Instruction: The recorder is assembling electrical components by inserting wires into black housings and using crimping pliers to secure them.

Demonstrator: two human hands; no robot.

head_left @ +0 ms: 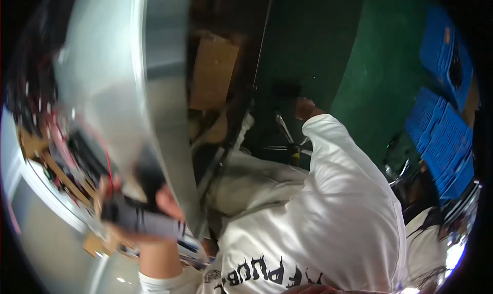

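Left hand (134,212): low in the view on the left, fingers wrapped tight around a dark grey, blocky tool (138,218); the thumb presses on the tool's black upper part, and the bare forearm runs down to the lower edge.
Dark grey tool: held crosswise in the left fist, just beside the lower edge of the big silvery metal panel (123,73); whether it touches the panel I cannot tell.
White sleeve (349,212): fills the lower right, a long-sleeved white shirt with dark lettering near the lower edge, the arm stretching up and away.
Right hand (305,108): at the far end of that sleeve, near the middle of the view; only the back of it shows, its grip cannot be told, and it is down among dark parts beside a shiny metal rod (284,127).
Silvery metal panel: a broad curved sheet covering the upper left, its right edge running down to the left hand.
Wiring (77,150): red and black leads and dark parts left of the hand, partly blurred.
Cardboard (213,73): a brown sheet beyond the panel's right edge.
Green surface (380,63): farther off, upper right.
Blue crates (441,124): stacked at the right edge, well apart from both hands.
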